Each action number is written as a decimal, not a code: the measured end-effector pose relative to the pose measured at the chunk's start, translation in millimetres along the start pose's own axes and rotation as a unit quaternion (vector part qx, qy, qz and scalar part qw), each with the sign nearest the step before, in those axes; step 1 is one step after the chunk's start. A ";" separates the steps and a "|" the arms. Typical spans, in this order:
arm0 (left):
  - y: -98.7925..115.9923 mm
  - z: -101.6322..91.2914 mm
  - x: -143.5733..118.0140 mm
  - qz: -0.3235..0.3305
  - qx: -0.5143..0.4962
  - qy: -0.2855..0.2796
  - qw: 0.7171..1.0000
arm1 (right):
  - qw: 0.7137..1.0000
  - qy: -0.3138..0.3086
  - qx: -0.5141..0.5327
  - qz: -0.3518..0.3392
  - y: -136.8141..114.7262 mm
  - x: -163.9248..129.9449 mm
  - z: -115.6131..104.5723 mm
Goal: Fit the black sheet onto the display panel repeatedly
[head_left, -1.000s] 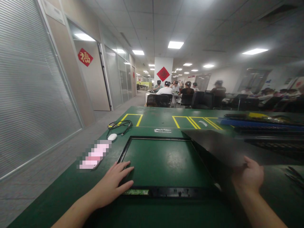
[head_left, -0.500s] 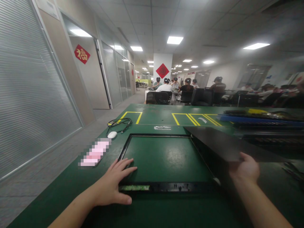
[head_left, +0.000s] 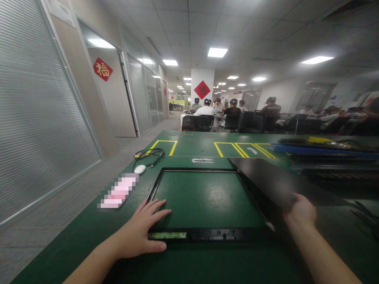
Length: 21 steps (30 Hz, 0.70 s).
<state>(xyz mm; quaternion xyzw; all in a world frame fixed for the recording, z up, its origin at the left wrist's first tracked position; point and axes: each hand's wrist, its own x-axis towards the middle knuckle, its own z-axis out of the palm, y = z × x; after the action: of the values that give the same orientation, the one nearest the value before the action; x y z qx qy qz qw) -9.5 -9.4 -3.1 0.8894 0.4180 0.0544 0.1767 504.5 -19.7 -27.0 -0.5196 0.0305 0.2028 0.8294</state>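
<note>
A black rectangular frame (head_left: 220, 233) lies flat on the green table (head_left: 189, 260), with a strip of green circuit board (head_left: 168, 235) set in its near bar. My left hand (head_left: 145, 228) rests over the frame's near left corner, its fingers spread, the thumb on the near side of the bar. To the right, my right hand (head_left: 302, 213) grips the edge of a thin black panel (head_left: 266, 177), thumb on top and the other fingers hidden beneath. The panel is tilted, and its left edge runs along the frame's right side; I cannot tell whether they touch.
Left of the frame lie a white mouse (head_left: 140, 169), a coiled black cable (head_left: 149, 154) and a pixelated pink item (head_left: 118, 192). Blue and black long parts (head_left: 322, 148) are stacked at the right. Yellow tape (head_left: 226, 143) marks the far table. People sit at tables beyond.
My right hand has shifted a little to the left with the panel, whose tilt has changed slightly. My left hand and the frame have stayed in place.
</note>
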 end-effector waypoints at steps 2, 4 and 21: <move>0.5 0.8 0.2 -0.003 0.006 -0.002 1.000 | 0.999 0.043 0.014 0.004 0.7 -2.6 0.6; 0.3 2.4 0.3 -0.007 0.011 0.010 1.000 | 0.998 0.057 0.012 0.026 1.9 -3.9 0.9; -1.2 2.1 -0.2 0.005 0.000 0.006 1.000 | 0.991 0.011 -0.001 0.133 12.1 0.8 1.1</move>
<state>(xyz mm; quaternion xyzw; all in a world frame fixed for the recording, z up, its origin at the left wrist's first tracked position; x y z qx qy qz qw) -10.1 -9.4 -5.5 0.8913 0.4145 0.0609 0.1734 500.5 -13.9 -36.9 -0.5139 0.1081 0.3059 0.7942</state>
